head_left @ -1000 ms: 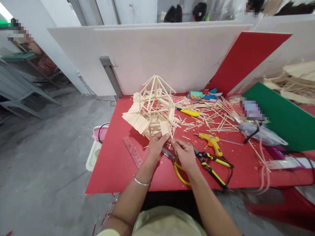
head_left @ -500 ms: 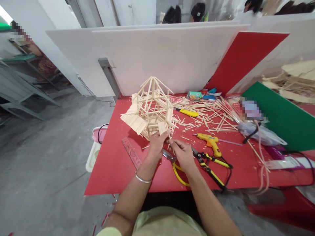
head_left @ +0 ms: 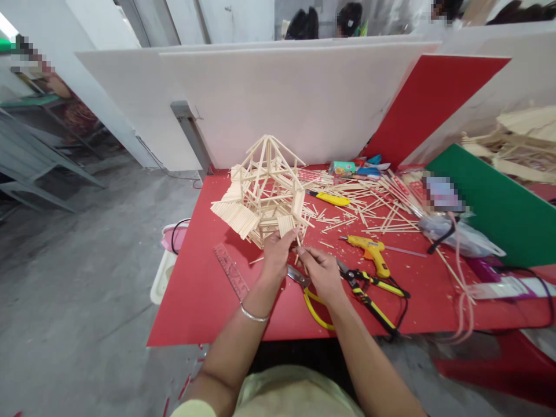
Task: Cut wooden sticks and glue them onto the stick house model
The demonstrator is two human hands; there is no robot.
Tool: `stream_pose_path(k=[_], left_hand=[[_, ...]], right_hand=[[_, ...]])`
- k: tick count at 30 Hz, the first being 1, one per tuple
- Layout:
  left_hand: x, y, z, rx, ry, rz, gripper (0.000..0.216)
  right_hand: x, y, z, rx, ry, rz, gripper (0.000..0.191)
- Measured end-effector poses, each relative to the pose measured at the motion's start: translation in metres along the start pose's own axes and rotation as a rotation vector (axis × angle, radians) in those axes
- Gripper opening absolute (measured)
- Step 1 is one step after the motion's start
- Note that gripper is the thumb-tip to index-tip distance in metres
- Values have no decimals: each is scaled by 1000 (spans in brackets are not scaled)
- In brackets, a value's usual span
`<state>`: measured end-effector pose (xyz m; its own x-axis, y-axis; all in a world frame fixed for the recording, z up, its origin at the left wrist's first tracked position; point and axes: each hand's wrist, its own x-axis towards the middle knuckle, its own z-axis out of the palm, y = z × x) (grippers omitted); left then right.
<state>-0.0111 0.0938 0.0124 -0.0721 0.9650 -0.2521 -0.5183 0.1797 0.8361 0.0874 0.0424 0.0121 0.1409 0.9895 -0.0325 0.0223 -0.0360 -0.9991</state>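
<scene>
A pale wooden stick model with a peaked frame and slatted roof panels stands on the red tabletop. At its front edge, my left hand is closed on a small slatted panel, thumb on top. Just to the right, my right hand pinches a thin wooden stick close to the panel's edge; the fingertips partly hide it. Scissors with yellow handles lie under and between my wrists. A clear ruler is left of my left hand.
Yellow-handled pliers and a yellow glue gun lie to the right. Behind them are a yellow utility knife and many loose sticks. A green board leans at right; a white panel stands behind.
Both hands keep nearly the same place at the model's front edge. The view has shifted very slightly; nothing has been let go.
</scene>
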Motion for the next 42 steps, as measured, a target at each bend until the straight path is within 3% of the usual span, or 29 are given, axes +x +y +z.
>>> stream_pose_path(k=[12,42], left_hand=[[-2,0,1,-10,-39,-6,26],[0,-2,0,-44,-41,2,26]], right_hand=[[5,1,5,63,25,72,49],[8,9,8,12,47,27,49]])
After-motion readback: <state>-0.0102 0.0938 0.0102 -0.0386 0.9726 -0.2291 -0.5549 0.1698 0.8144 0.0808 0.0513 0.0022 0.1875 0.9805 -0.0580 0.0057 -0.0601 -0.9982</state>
